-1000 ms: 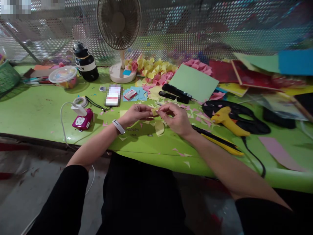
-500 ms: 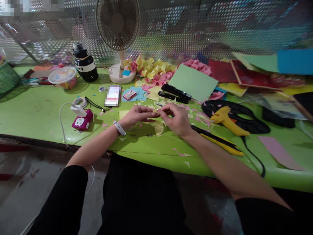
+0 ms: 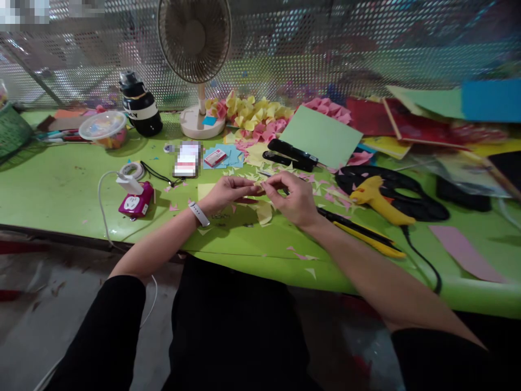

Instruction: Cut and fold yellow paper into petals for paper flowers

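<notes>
My left hand, with a white band at its wrist, reaches in from the left with its fingers closed at the tips. Opposite it, my right hand is bent in a pinch. Their fingertips meet on a small piece of yellow paper, mostly covered by the fingers. A thin metal tip shows just behind my right fingers; the rest of that tool is hidden. Below the hands lies a cut yellow paper piece, and a pale yellow sheet lies partly under my left hand.
Behind the hands are paper scraps, a black stapler, a green sheet and folded paper flowers. To the right lie a yellow glue gun and a yellow-black cutter. A phone, purple adapter and fan stand left.
The fingers have shifted very slightly at the shared pinch. The view has moved a little; otherwise the things on the table lie as before.
</notes>
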`<action>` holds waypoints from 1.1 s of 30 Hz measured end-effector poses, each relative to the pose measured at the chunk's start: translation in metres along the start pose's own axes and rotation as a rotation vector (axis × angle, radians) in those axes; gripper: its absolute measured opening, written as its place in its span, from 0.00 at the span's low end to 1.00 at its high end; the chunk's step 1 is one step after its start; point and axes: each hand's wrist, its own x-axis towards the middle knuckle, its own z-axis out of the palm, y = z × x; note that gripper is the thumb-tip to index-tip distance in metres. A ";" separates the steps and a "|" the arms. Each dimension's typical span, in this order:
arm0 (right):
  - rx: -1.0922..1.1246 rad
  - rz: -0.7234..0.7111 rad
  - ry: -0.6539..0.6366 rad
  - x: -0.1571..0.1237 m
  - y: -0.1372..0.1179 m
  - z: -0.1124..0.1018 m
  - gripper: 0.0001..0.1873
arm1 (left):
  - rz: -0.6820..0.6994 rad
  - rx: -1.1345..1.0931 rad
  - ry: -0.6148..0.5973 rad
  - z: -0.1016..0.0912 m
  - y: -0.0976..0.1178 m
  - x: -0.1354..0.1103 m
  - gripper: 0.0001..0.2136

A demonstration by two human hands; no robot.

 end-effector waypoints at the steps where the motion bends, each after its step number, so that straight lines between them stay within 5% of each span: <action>1: 0.002 -0.009 0.001 0.000 0.000 0.000 0.05 | 0.004 0.001 -0.003 0.000 0.000 0.000 0.16; 14: 0.025 0.009 -0.009 0.001 -0.003 -0.001 0.07 | -0.009 0.014 0.016 -0.002 -0.001 0.001 0.12; 19: 0.138 0.182 -0.018 0.003 0.000 -0.004 0.09 | 0.008 -0.040 -0.017 0.001 0.002 0.000 0.13; 23: 0.252 0.298 -0.165 0.005 0.006 -0.006 0.14 | -0.010 -0.052 -0.026 0.004 0.005 -0.002 0.14; 33: -0.005 -0.011 -0.092 0.004 0.001 0.001 0.14 | -0.041 -0.049 -0.055 0.001 0.002 0.000 0.10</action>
